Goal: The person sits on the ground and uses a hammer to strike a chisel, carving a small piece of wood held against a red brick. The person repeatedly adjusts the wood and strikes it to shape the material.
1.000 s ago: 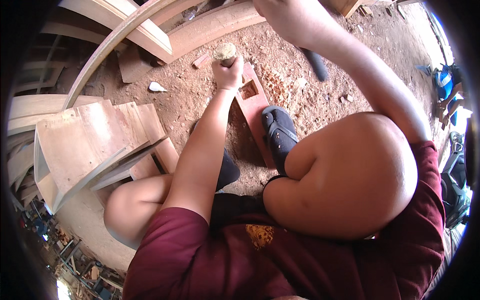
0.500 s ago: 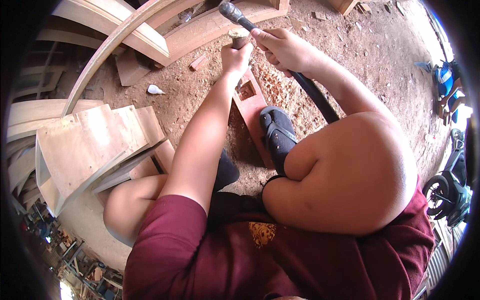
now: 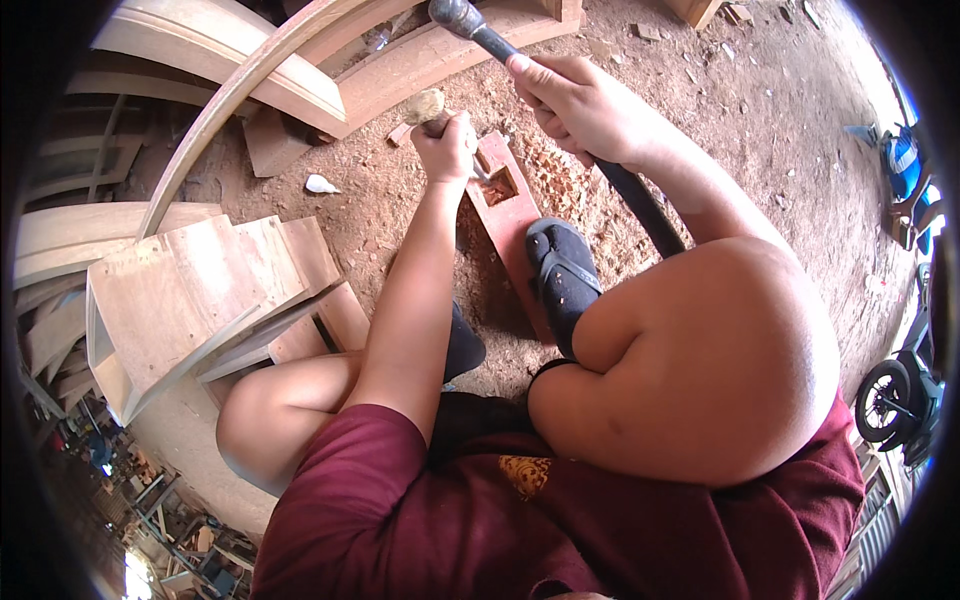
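Note:
My left hand (image 3: 446,150) is closed on a chisel (image 3: 434,120) with a battered, pale top; its tip is at the square recess (image 3: 497,186) in a reddish wooden plank (image 3: 510,240). The plank lies on the ground beside my sandalled right foot (image 3: 562,275). My right hand (image 3: 570,115) grips the black handle of a hammer (image 3: 460,18), its metal head raised above and just right of the chisel. Wood chips (image 3: 555,175) lie right of the plank.
Curved wooden frames (image 3: 330,95) stand at upper left, and stacked plywood pieces (image 3: 180,300) sit beside my left leg. A small white bottle (image 3: 320,184) lies on the dirt floor (image 3: 730,130). A motorbike (image 3: 890,400) and blue items (image 3: 900,165) are at the right edge.
My right hand and hammer have come down from the top edge to beside my left hand. Over the last half second my left hand with the chisel has shifted left and down.

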